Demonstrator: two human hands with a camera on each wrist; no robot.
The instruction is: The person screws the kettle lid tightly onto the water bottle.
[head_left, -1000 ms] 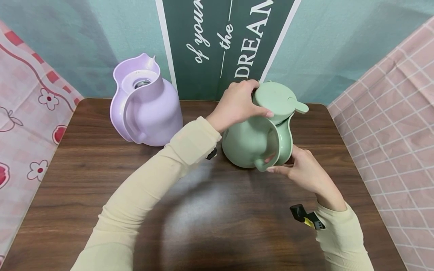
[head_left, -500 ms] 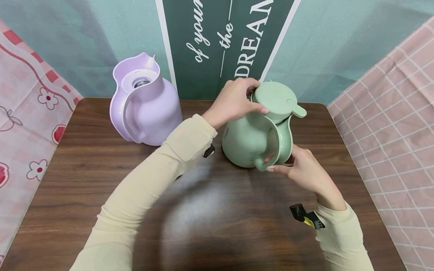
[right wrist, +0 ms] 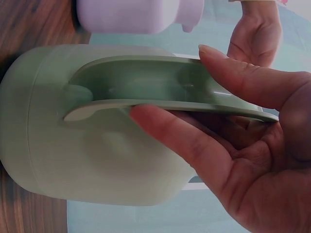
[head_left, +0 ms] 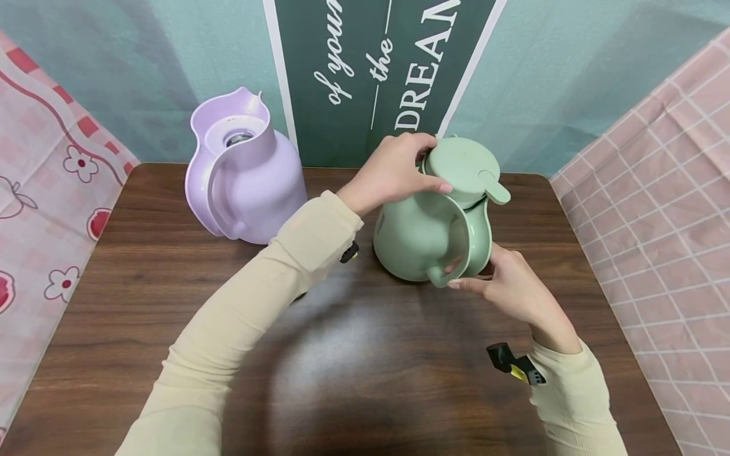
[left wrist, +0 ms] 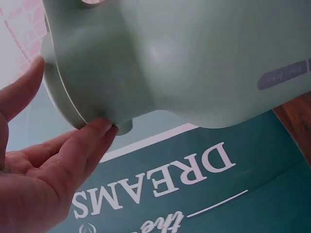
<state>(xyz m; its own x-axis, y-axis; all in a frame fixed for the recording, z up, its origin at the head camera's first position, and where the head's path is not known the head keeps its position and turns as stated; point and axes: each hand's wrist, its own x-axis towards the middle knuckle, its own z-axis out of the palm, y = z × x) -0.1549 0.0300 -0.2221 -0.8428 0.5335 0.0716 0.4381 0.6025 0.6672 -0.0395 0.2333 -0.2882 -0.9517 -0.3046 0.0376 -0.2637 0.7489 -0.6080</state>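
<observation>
A green thermos jug (head_left: pixel 413 237) stands on the wooden table, its paler green lid (head_left: pixel 463 166) seated in the top with a tab pointing front right. My left hand (head_left: pixel 393 170) grips the lid's left side, thumb in front and fingers behind. In the left wrist view the fingertips (left wrist: pixel 99 126) lie right at the lid's edge (left wrist: pixel 54 85). Lower down, my right hand (head_left: pixel 516 285) holds the jug's handle (head_left: pixel 469 244). The right wrist view shows its fingers curled around the handle (right wrist: pixel 170 104), with the thumb on the other side. Part of these fingers is hidden behind the handle.
A lilac thermos jug (head_left: pixel 259 183) without a lid stands at the back left, its mouth uncovered. Behind the table (head_left: pixel 353 380) hangs a blue-green cloth with a dark lettered panel (head_left: pixel 365 82). Pink patterned cloths (head_left: pixel 673 221) line both sides.
The lid has turned clockwise under my left hand, its tab swinging toward the front. My left hand has shifted slightly left, while the right hand and jug have stayed in place.
</observation>
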